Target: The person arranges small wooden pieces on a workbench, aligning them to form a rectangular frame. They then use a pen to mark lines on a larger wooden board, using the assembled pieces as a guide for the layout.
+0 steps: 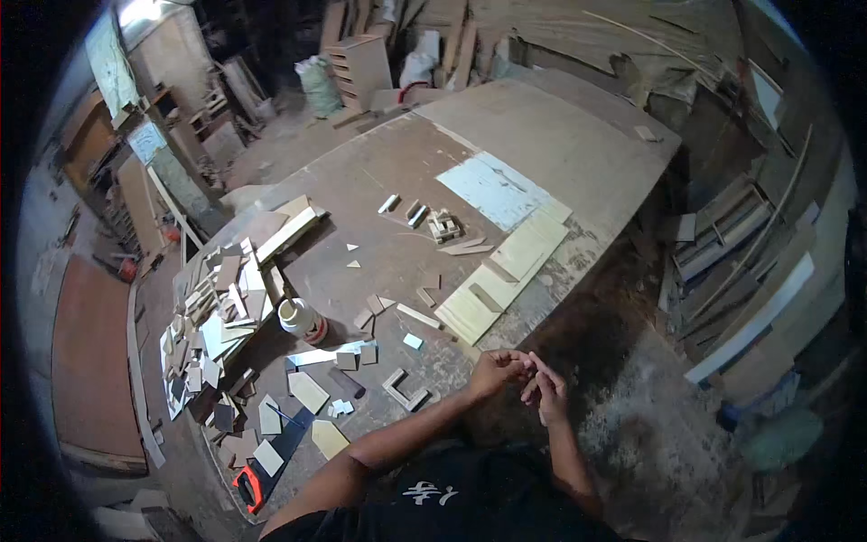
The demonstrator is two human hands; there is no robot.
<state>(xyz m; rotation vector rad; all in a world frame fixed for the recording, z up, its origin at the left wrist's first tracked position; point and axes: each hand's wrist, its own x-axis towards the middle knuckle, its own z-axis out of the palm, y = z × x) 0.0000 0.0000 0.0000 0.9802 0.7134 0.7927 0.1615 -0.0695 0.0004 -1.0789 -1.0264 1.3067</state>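
Observation:
Just past the near edge of the workbench (379, 185), my two hands meet in front of my body. My left hand (499, 372) is closed, its thumb and fingertips pinched together. Against those fingertips are the fingers of my right hand (545, 390), which are bent, one reaching upward. Anything pinched between them is too small to make out. Nearest to the hands lies a long pale wood board (528, 248), with small wood strips on top. Left of my left hand sits a U-shaped wood piece (404, 390) on the bench.
A white bottle (302, 321) stands beside a heap of wood offcuts (217, 312). Pointed pale boards (308, 392) and a handsaw with an orange handle (247, 489) lie at the near left. Small stacked blocks (442, 226) sit mid-bench. Leaning planks (750, 316) stand at the right.

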